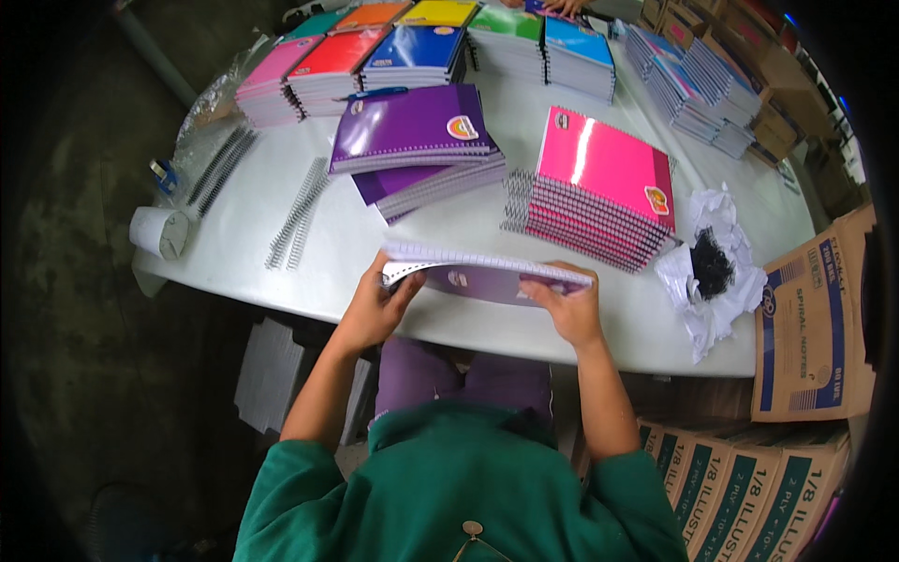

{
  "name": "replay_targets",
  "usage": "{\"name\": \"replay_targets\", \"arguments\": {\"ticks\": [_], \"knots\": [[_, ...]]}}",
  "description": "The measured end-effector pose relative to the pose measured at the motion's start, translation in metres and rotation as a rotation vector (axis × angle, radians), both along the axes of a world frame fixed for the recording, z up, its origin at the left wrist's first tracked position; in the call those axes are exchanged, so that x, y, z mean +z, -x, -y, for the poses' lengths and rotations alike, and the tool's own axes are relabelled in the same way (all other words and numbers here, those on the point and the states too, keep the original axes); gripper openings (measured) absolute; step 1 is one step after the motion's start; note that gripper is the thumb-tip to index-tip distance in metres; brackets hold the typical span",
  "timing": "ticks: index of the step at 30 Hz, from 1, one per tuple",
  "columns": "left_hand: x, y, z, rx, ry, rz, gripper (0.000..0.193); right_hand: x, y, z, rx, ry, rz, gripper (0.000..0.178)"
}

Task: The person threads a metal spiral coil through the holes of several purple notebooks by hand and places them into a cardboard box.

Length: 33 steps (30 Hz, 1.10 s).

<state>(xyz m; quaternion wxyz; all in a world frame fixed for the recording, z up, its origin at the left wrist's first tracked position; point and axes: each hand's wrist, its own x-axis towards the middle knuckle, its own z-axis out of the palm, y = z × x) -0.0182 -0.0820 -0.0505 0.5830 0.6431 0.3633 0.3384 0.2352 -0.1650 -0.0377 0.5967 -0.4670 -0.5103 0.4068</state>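
Note:
Just above the table's near edge, I hold a purple-covered notebook [496,284] between both hands. Its white pages face up and away, slightly bowed, and a row of punched holes runs along one edge; no coil shows in it. My left hand [379,304] grips its left end, thumb near the punched edge. At the other end, my right hand [568,304] pinches it with the thumb on the cover. Beyond my hands lies a stack of purple notebooks [407,131] with a blue pen [375,94] on top. To its right stands a pile of bright pink spiral notebooks [604,164].
Loose wire coils [298,220] and darker coils [222,167] lie left, near a white roll [159,232]. Crumpled white paper [693,314] holds a black tangle [712,264]. Coloured notebook stacks [412,51] line the back, near another person's hand [566,7]. Cardboard boxes [810,323] stand right.

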Motion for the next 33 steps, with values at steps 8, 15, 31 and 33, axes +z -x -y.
{"name": "replay_targets", "arguments": {"ticks": [8,15,31,33], "knots": [[-0.003,-0.008,-0.013,-0.082,-0.206,-0.211,0.031,0.018,-0.01,-0.012,0.065,-0.092,-0.154,0.017],[0.053,0.012,-0.028,0.053,-0.331,-0.207,0.036,0.0,-0.019,-0.006,0.056,-0.119,-0.037,0.027],[0.066,0.005,-0.032,0.061,-0.062,-0.127,0.033,0.002,-0.015,-0.002,0.094,-0.219,0.021,0.027],[0.071,0.007,-0.036,0.037,0.009,-0.014,0.027,0.003,-0.015,-0.003,0.129,-0.228,0.023,0.026]]}}
